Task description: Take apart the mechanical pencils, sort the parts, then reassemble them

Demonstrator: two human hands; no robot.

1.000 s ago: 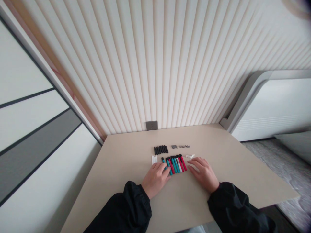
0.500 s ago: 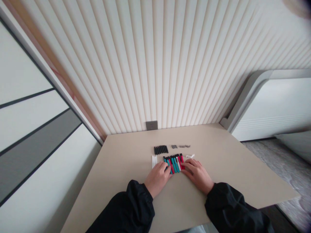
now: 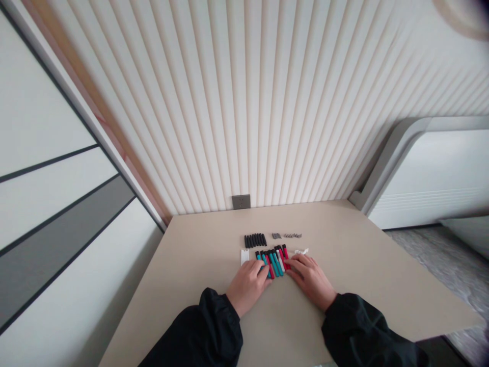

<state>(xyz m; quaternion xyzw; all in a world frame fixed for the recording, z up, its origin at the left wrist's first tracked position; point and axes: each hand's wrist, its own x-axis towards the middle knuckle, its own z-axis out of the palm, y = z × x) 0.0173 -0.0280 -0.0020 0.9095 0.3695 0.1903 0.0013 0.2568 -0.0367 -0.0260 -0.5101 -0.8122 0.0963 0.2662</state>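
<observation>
A row of slim pens (image 3: 275, 263) lies side by side on the table, in teal, red and white with black ends. Over the left end of the row, my left hand (image 3: 249, 283) has its fingers bent and closed on the leftmost pens, hiding part of them. At the opposite end, my right hand (image 3: 308, 275) holds its thumb and fingertips against the red pens. The pens lean slightly and sit close together between both hands. Several thin white sticks (image 3: 245, 256) lie just beyond my left hand, and small white pieces (image 3: 301, 251) lie beyond my right fingers.
Behind the pens are a row of black tubes (image 3: 255, 240), a small group of grey pieces (image 3: 276, 236) and a line of small grey parts (image 3: 293, 236). The beige table (image 3: 202, 244) meets a ribbed wall with a dark socket (image 3: 241, 202). A bed stands at right.
The view has tilted slightly, so the table sits lower in the picture. Both hands stay at the ends of the row, and the leftmost pens have shifted a little.
</observation>
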